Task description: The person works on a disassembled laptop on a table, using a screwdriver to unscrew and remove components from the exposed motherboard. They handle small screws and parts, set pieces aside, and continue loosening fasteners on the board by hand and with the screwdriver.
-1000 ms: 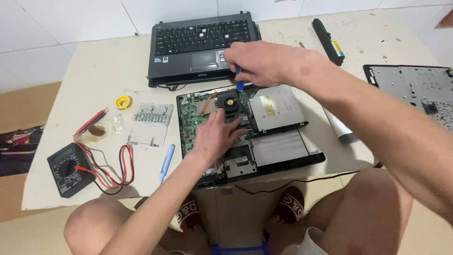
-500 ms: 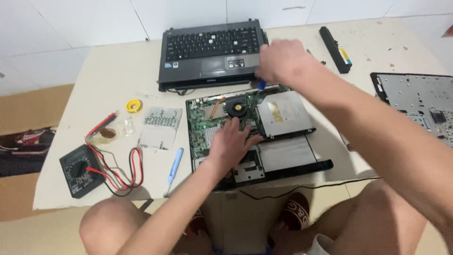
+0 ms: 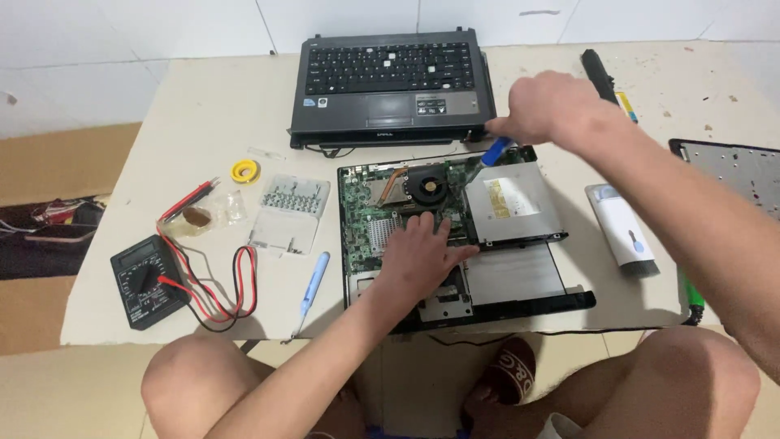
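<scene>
Left hand: the left hand (image 3: 418, 260) is laid flat, fingers spread, on the green circuit board (image 3: 382, 219) of the opened black laptop base (image 3: 520, 305); nothing is gripped, the base is only pressed down.
Laptop base: it is set at the near edge of the cream table (image 3: 203, 122), with the silver optical drive (image 3: 512, 203) in its right half and the round black cooling fan (image 3: 426, 185) at its far side.
Right hand: the right hand (image 3: 552, 106) is closed around a blue-handled screwdriver (image 3: 494, 151), whose tip is pointed at the far rim of the base, between fan and drive.
Step in hand: a screw at that far rim is judged to be worked on.
Next move: a steady, upright tip and a firmly held base would be called for.
Beyond: a detached grey keyboard deck (image 3: 390, 81) is seen just behind the base.
</scene>
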